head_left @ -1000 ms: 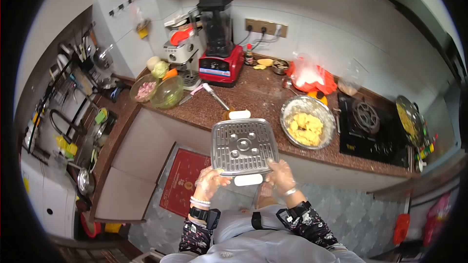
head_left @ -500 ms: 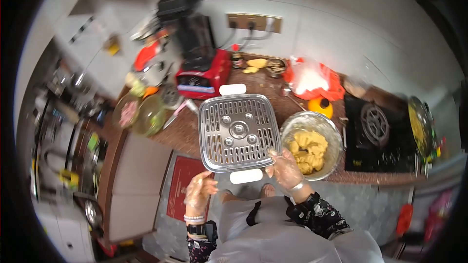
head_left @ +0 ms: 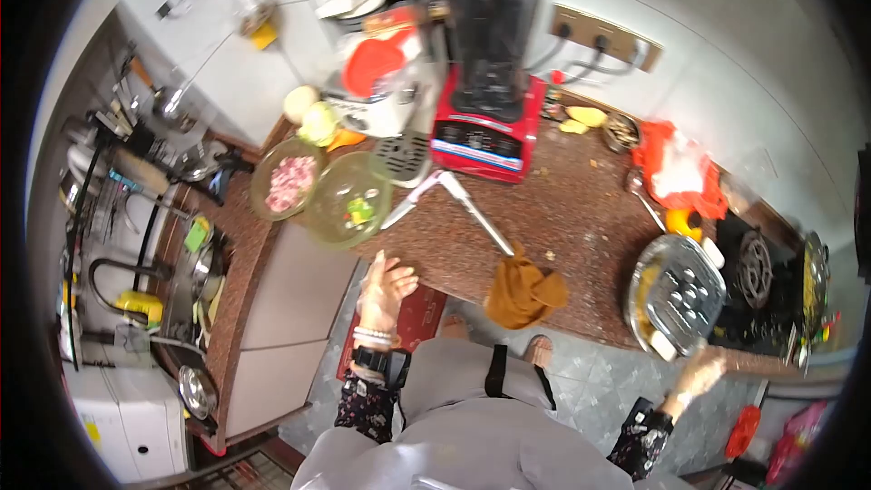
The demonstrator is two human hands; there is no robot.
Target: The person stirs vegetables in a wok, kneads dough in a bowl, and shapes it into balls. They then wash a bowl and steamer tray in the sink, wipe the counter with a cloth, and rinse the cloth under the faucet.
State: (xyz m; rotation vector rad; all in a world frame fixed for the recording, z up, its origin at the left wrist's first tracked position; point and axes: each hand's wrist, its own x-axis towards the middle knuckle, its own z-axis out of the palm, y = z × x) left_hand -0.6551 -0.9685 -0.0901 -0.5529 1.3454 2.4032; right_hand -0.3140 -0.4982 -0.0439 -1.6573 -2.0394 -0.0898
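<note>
My left hand (head_left: pixel 386 290) is raised in front of the counter edge, its gloved fingers apart and nothing in them. On the right, my right hand (head_left: pixel 699 372) is beside the near handle of a metal and glass square tray (head_left: pixel 691 286); it is blurred, and whether it touches the tray cannot be made out. The tray rests tilted over the metal bowl (head_left: pixel 641 286), covering most of the yellow dough in it. A brown cloth (head_left: pixel 524 292) lies at the counter's front edge.
On the counter (head_left: pixel 581 209) stand a red blender (head_left: pixel 485 145), a bowl of chopped meat (head_left: pixel 288 183), a green bowl (head_left: pixel 349 200) and a knife (head_left: pixel 408 201). A red plastic bag (head_left: pixel 680 168) is near the stove (head_left: pixel 753 308). The sink (head_left: pixel 209 268) is left.
The square tray has moved right, from the middle of the counter onto the dough bowl. My right hand has gone right with it. The brown cloth now shows, and the view has turned left.
</note>
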